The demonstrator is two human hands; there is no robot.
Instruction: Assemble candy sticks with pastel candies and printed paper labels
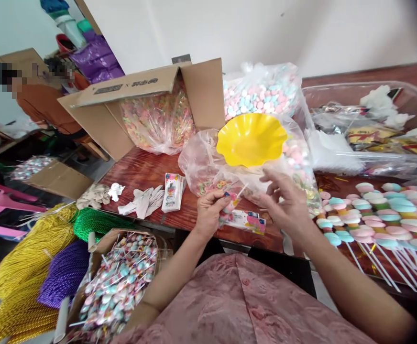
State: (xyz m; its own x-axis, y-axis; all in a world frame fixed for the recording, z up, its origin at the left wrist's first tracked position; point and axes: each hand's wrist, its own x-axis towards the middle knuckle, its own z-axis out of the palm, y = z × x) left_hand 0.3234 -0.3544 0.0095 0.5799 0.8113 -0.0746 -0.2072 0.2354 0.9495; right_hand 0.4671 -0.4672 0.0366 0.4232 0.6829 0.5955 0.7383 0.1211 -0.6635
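My left hand (209, 209) pinches a pink-and-blue printed wrapper (231, 203), thin white stick (243, 190) protruding, above the red-brown wooden table (142, 167), while my loosely spread, seemingly empty right hand (286, 199) hovers near, at what looks like wrapping, calling for a steady pinch.

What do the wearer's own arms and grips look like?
The left grip and right grip are bare hands, without gloves. The left forearm and right forearm are uncovered, with no watch or bracelet showing. The top is dusty pink, flower-patterned, with buttons down the front.
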